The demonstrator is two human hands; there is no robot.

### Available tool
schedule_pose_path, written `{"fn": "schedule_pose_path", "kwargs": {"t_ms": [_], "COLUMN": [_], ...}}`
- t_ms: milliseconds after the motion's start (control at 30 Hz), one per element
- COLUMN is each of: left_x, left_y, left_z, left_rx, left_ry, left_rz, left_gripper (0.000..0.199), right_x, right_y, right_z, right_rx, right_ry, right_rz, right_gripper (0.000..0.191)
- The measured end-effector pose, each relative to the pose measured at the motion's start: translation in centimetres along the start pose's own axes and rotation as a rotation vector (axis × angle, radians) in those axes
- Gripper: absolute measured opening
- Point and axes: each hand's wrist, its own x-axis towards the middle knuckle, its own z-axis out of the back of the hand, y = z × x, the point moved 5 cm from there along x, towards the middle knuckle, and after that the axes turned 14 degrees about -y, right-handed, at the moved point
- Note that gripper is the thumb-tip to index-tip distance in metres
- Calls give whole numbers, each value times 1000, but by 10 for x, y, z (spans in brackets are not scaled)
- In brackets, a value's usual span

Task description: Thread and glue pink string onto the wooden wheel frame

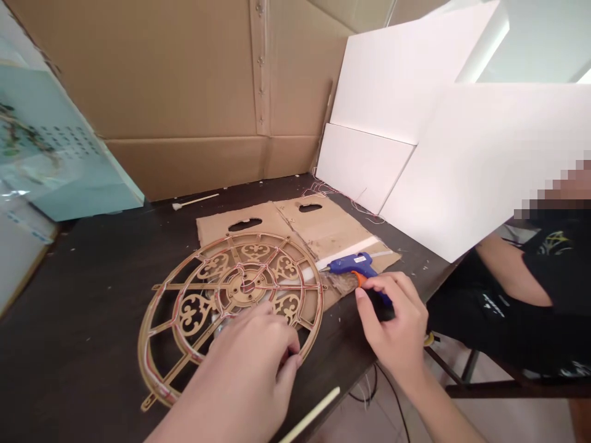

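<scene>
A wheel-shaped openwork frame (248, 236) lay flat near the middle of the dark bench (92, 357), its far right portion over a flattened cardboard sheet (351, 215) with two oval cut-outs. Thin reddish and white wiring ran along its rings and into the hub.

The person's left hand (258, 344) was spread across the near right part of the frame, thumb and bent forefinger closed on its outer rim. The right hand (394, 320) was at the bench's right edge, its thumb and forefinger at the orange trigger of a blue hot glue gun (351, 263); from where I stood I couldn't tell whether it had a firm grip. The gun's nozzle pointed left, just beside the frame's rim.

A pale glue stick (314, 413) sat by the bench's near right edge. Towards the back edge lay a thin brush (198, 200), in front of a tall cardboard wall (161, 74). Loose thin wires (323, 188) tangled at the back right corner, beside white panels (392, 80). A blue printed sheet (69, 141) leaned at the back left. Beyond the right edge was another person in black (489, 314).
</scene>
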Motion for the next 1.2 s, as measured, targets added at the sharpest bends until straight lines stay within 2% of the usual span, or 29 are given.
{"fn": "schedule_pose_path", "kwargs": {"t_ms": [133,233,433,667,967,1200], "left_x": [0,7,17,6,14,15], "left_y": [-14,-29,-51,-46,-46,-31], "left_z": [15,20,20,26,30,30], "left_rx": [129,266,289,284,177,14], "left_ry": [35,139,106,21,97,63], "left_rz": [-40,-63,-107,-174,-235,-216], "left_gripper": [15,16,15,15,16,13], "right_x": [1,2,0,-1,-2,-3], "right_y": [1,2,2,3,3,-2], "right_z": [2,5,5,1,1,2], "right_rx": [-9,-24,-18,31,44,43], "right_ry": [15,-8,15,18,19,2], "right_rz": [20,61,60,51,47,40], "right_gripper": [9,8,8,9,12,9]}}
